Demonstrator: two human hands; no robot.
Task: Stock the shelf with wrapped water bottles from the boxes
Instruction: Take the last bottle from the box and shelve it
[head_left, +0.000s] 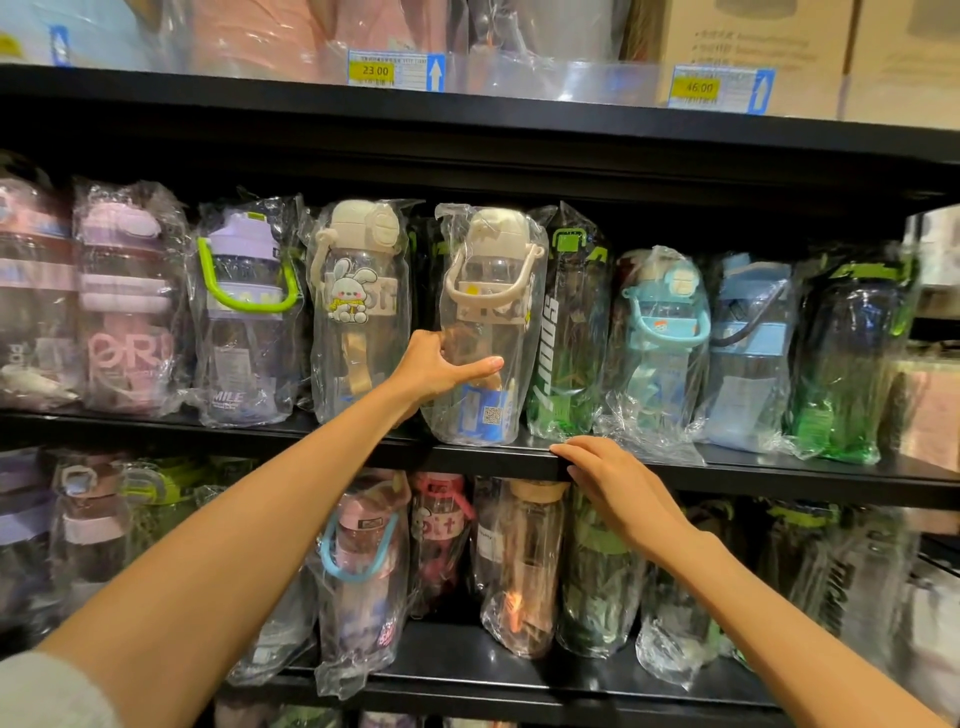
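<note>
Fingers (485, 365): the left hand (434, 366) is curled round a wrapped beige bottle (491, 317), gripping it.
Right hand (605, 475): flat and loose, resting on the shelf (779, 470) edge, holding nothing.
Bottle: standing on the shelf, in the row.
Done: the rows look nearly full.
Left: let go; boxes are not in view.
</note>
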